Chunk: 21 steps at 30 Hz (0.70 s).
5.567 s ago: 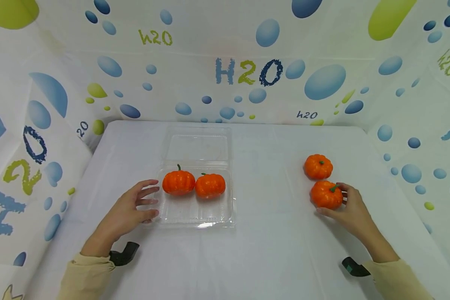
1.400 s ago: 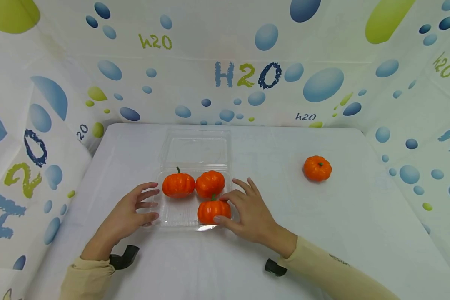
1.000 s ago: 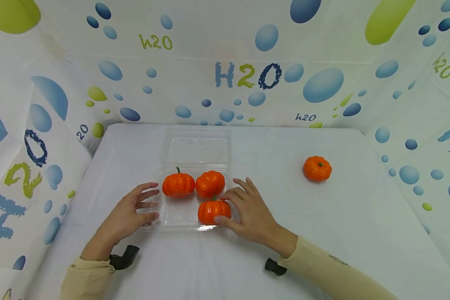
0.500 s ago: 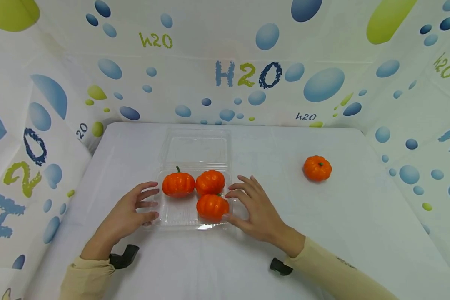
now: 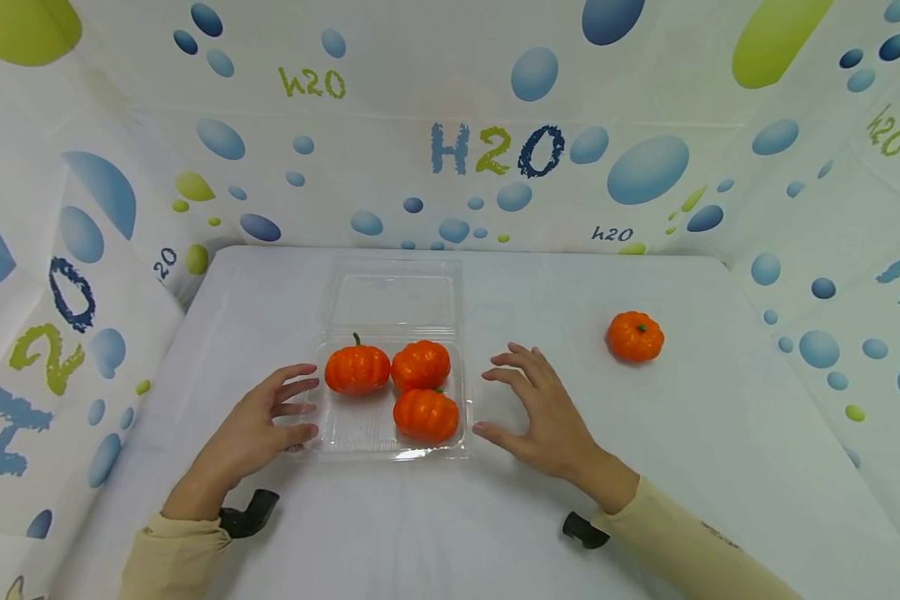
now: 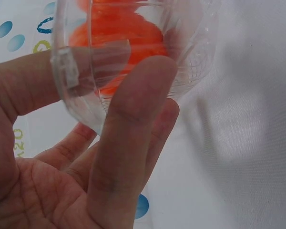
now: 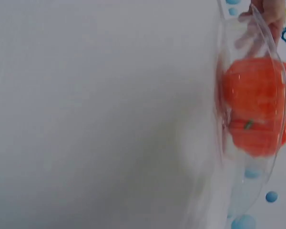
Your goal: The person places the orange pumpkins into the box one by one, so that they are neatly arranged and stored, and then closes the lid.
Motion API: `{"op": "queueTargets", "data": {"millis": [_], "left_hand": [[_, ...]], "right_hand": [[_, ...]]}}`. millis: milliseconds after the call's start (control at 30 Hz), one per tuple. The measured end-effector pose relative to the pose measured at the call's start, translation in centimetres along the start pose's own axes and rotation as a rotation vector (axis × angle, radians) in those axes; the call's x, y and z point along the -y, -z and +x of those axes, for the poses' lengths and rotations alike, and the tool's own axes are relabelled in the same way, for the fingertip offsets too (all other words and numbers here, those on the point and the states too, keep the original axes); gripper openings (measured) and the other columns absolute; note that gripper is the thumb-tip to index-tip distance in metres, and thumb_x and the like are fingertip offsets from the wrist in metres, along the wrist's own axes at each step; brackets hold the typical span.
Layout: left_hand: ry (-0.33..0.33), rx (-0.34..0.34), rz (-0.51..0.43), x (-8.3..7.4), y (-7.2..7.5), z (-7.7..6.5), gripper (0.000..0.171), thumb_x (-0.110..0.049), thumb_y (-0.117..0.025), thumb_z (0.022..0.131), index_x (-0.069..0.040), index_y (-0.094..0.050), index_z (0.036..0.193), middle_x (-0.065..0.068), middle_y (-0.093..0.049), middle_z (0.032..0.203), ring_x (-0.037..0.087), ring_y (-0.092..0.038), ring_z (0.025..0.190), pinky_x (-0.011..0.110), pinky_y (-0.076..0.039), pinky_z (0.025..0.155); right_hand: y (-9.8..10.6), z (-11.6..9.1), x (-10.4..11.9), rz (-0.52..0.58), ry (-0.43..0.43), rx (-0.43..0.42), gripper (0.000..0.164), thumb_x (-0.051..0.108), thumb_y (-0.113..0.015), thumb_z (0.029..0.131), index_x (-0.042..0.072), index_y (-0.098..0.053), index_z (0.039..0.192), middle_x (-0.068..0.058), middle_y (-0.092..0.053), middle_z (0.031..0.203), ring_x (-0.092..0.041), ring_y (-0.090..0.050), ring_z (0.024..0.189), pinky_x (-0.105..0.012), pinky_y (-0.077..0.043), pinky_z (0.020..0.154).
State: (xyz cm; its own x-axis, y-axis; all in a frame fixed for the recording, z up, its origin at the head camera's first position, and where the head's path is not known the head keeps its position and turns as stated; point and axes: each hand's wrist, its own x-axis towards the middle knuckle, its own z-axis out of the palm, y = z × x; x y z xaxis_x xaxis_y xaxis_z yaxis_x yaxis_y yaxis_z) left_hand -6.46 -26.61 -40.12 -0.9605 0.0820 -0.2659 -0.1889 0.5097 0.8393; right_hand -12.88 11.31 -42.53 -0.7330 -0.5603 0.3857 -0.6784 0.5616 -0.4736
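A clear plastic clamshell container (image 5: pixel 348 433) lies with its lid folded back. Inside it are three small orange pumpkins: a back left one (image 5: pixel 357 371), a back right one (image 5: pixel 420 367) and a front right one (image 5: pixel 426 416). My left hand (image 5: pixel 251 429) rests at the container's left side, fingers spread; the left wrist view puts the thumb and fingers (image 6: pixel 138 105) against the clear wall. My right hand (image 5: pixel 543 421) hovers right of the container, holding nothing, thumb and fingers apart. A pumpkin (image 5: pixel 634 337) with a green stem sits alone on the right.
The container's lid (image 5: pixel 393 296) lies flat behind its base. A white cloth covers the table (image 5: pixel 540 308). Walls of printed cloth (image 5: pixel 375 158) stand at the back and sides. Black wrist mounts (image 5: pixel 249 514) stick out beside both sleeves.
My right hand has carried a pumpkin from the right into the container's front right, let go of it and drawn back rightward. That pumpkin shifted slightly backward. The left hand has stayed put.
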Motion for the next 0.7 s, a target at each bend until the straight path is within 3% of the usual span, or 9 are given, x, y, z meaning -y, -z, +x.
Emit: {"op": "queueTargets", "data": {"millis": [333, 567, 700], "left_hand": [[-0.002, 0.0, -0.005, 0.0, 0.0, 0.0, 0.079, -0.003, -0.074, 0.089, -0.008, -0.031, 0.155, 0.025, -0.042, 0.153, 0.047, -0.054, 0.125, 0.036, -0.061, 0.075], [0.003, -0.002, -0.002, 0.0, 0.0, -0.1, 0.079, -0.004, -0.074, 0.089, -0.008, -0.031, 0.155, 0.025, -0.042, 0.153, 0.046, -0.054, 0.125, 0.036, -0.061, 0.075], [0.004, 0.0, -0.008, -0.1, 0.1, -0.1, 0.08, -0.004, -0.074, 0.089, -0.008, -0.031, 0.155, 0.025, -0.042, 0.153, 0.046, -0.054, 0.125, 0.036, -0.061, 0.075]], "right_hand": [[2.6, -2.2, -4.0, -0.072, -0.087, -0.062, 0.06, 0.042, -0.083, 0.08, 0.014, -0.061, 0.128, -0.007, -0.053, 0.141, -0.034, -0.037, 0.142, -0.057, -0.02, 0.12], [4.6, -3.3, -7.4, -0.166, -0.091, -0.132, 0.067, 0.042, -0.086, 0.075, 0.012, -0.061, 0.13, -0.012, -0.052, 0.141, -0.035, -0.04, 0.138, -0.06, -0.036, 0.109], [6.2, -3.2, -9.4, -0.218, -0.096, -0.187, 0.078, 0.042, -0.089, 0.07, 0.008, -0.06, 0.134, -0.017, -0.048, 0.144, -0.037, -0.042, 0.134, -0.06, -0.037, 0.106]]}}
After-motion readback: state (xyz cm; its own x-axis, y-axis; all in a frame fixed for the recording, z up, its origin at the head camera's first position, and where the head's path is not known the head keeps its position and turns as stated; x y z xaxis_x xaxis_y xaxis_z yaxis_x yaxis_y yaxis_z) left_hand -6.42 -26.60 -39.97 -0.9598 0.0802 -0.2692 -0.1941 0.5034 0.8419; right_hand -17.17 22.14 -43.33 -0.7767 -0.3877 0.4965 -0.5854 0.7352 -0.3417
